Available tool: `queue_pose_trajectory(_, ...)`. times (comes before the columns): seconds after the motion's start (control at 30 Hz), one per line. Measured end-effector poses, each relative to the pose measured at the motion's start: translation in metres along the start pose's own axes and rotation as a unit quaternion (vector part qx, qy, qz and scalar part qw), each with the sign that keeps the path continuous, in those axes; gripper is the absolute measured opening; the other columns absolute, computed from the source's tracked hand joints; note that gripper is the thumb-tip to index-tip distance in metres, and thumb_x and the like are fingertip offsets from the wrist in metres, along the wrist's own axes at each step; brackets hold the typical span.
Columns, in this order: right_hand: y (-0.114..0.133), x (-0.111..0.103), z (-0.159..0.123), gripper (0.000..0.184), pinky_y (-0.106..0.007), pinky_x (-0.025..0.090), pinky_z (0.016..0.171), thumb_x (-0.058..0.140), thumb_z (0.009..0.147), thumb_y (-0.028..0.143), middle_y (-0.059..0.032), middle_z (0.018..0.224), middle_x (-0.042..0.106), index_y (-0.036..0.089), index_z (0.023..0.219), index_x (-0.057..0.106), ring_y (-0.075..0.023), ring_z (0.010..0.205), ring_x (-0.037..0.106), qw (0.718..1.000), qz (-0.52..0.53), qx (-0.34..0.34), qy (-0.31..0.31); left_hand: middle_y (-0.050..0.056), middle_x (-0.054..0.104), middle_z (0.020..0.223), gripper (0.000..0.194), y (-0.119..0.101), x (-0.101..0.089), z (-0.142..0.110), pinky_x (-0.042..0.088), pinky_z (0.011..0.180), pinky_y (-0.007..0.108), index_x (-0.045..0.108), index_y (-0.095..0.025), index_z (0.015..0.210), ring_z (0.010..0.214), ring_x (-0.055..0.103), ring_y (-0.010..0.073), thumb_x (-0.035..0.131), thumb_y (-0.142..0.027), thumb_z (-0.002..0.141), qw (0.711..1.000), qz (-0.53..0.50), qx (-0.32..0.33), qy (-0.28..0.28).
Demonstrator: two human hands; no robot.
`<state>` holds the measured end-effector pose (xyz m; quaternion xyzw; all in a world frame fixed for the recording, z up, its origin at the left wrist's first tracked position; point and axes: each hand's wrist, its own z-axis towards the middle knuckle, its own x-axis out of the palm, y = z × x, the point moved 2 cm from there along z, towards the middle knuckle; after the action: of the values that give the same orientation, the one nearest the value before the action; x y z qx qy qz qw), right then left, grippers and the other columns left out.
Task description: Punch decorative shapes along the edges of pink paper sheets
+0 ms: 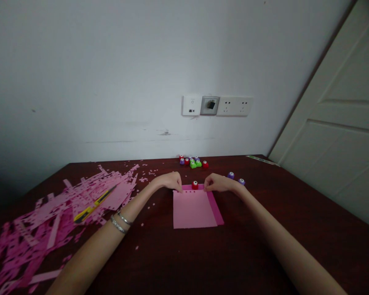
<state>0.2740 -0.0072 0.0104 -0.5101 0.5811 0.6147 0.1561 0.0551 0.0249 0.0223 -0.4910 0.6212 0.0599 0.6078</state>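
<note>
On the table (249, 254), light-pink sheet (194, 209), far corners pinched by left fingers (178, 185) and right fingers (208, 183)

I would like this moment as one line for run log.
left hand: at pink sheet, upper-left corner | right hand: near its upper-right corner | red punch: between hands | yellow cutter: on paper scraps

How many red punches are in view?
4: one red punch between the left hand and right hand, by the light pink sheet; two in the cluster by the wall, a rear punch and a nearer punch; a separate punch right of the cluster. The cluster may hide more.
</note>
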Motion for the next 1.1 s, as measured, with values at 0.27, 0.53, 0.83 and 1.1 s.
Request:
queue_pose_trajectory(0.27,-0.001,0.009,0.006,0.019,-0.021,0.038,0.054,0.050,0.067,0.018,-0.0031,0.066,0.063,0.011,0.069,0.068,-0.0118,0.059,0.053,0.999,-0.007,-0.027,-0.019,-0.001,0.057,0.049,0.014,0.012,0.000,0.004,0.029,0.047,0.020,0.068,-0.013,0.055,0.050,0.046,0.0093,0.064,-0.026,0.056,1.000,-0.005,-0.024,-0.012)
queue_pose_trajectory(0.53,-0.003,0.010,0.008,0.019,-0.021,0.037,0.054,0.050,0.067,0.017,-0.0033,0.066,0.065,0.012,0.069,0.068,-0.0123,0.060,0.054,0.998,-0.020,-0.043,-0.030,0.000,0.060,0.052,0.014,0.015,-0.002,0.005,0.031,0.049,0.021,0.069,-0.013,0.057,0.052,0.048,0.0104,0.064,-0.026,0.056,0.999,-0.001,-0.028,-0.017)
queue_pose_trajectory(0.83,-0.001,0.011,0.009,0.019,-0.020,0.036,0.052,0.050,0.067,0.015,-0.0033,0.063,0.064,0.011,0.067,0.068,-0.0116,0.058,0.053,0.997,-0.032,-0.048,-0.046,0.000,0.060,0.051,0.013,0.018,-0.003,0.007,0.030,0.049,0.022,0.068,-0.013,0.056,0.051,0.048,0.0103,0.065,-0.026,0.056,0.999,-0.011,-0.033,-0.019)
queue_pose_trajectory(1.1,-0.003,0.011,0.009,0.020,-0.021,0.039,0.055,0.050,0.068,0.017,-0.0050,0.069,0.066,0.010,0.071,0.069,-0.0129,0.061,0.055,0.998,-0.020,-0.047,-0.046,0.001,0.060,0.051,0.013,0.017,-0.004,0.005,0.030,0.048,0.021,0.069,-0.013,0.057,0.051,0.049,0.0107,0.065,-0.026,0.056,0.999,-0.012,-0.032,-0.026)
